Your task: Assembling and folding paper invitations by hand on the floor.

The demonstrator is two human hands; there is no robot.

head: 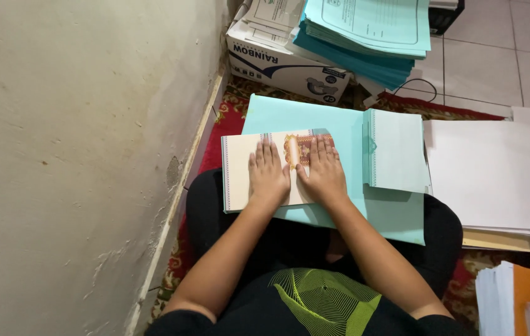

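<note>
A stained cream wall (pixel 72 155) is seen beside a red patterned carpet (pixel 227 118) and pale floor tiles (pixel 495 56). On the carpet, a large light-teal paper sheet (pixel 315 121) is spread over the seated person's lap. Beyond that sheet a white cardboard box (pixel 277 62) is stacked with teal papers (pixel 364 37); to its right white sheets (pixel 495 174) are piled. On the sheet a cream booklet with an ornate border (pixel 237 174) is pressed flat by the left hand (pixel 268 174) and right hand (pixel 324 171), both open, palms down, side by side.

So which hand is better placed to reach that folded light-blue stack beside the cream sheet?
Probably the right hand: it lies flat on the cream sheet on the side nearer the folded light-blue stack. The left hand would have to cross over it.
</note>
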